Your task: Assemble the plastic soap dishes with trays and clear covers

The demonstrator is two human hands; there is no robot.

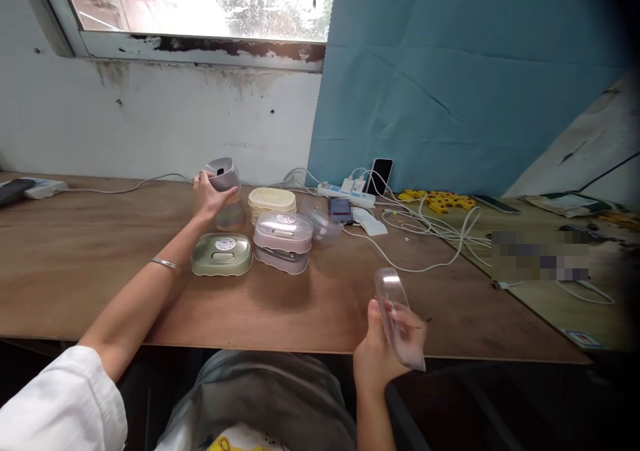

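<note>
My left hand (204, 201) reaches to the back of the table, its fingers wrapped round a grey oval plastic tub (223, 175). That tub is tilted over a stack of pale oval pieces (230, 216); whether they touch I cannot tell. My right hand (376, 358) grips a clear pinkish plastic lid (389, 284) on edge above the table's front edge. Between the hands sit a green lidded box (222, 256) and a pinkish-grey box (283, 236) with a clear lid, both with round labels. Behind them are stacked cream oval pieces (272, 199) and loose clear lids (323, 224).
A white power strip (346, 194) with plugged chargers and tangled white cables (440, 228) lies back right. A phone (380, 176) leans on the blue cloth (450, 84). Yellow spotted material (437, 200) lies beside it. The brown table (210, 311) ends just before my lap.
</note>
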